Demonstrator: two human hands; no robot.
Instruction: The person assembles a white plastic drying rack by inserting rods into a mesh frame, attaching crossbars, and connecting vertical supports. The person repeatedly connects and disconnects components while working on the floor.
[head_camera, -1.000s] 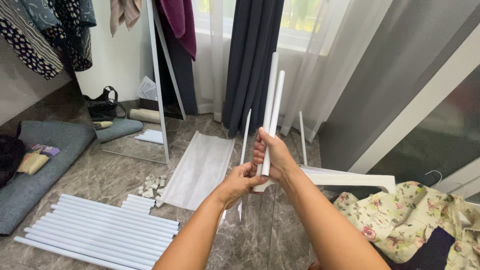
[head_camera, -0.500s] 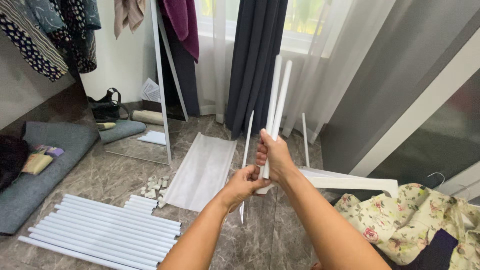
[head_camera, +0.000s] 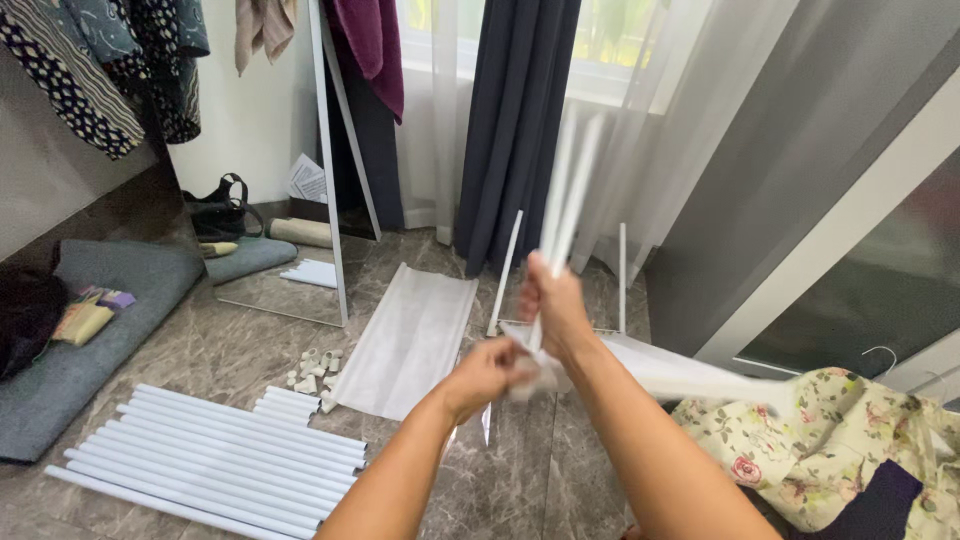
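Both hands have slid down since half a second ago: the right hand (head_camera: 555, 305) is wrapped around two upright white tubes (head_camera: 562, 205), now motion-blurred, and the left hand (head_camera: 492, 365) pinches their lower end. Marble-look floor (head_camera: 250, 340), dark curtain (head_camera: 515, 120) behind, leaning mirror (head_camera: 330, 170) left. More white tubes lie in a row (head_camera: 210, 455) beside small connectors (head_camera: 312, 372) and a folded white sheet (head_camera: 410, 340); floral cloth (head_camera: 820, 440) on the right.

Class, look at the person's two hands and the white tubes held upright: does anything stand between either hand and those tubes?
Nothing visible does. The right hand is closed directly around the white tubes, and the left hand is at their lower end, which is motion-blurred. The tubes on the floor lie apart, to the left.
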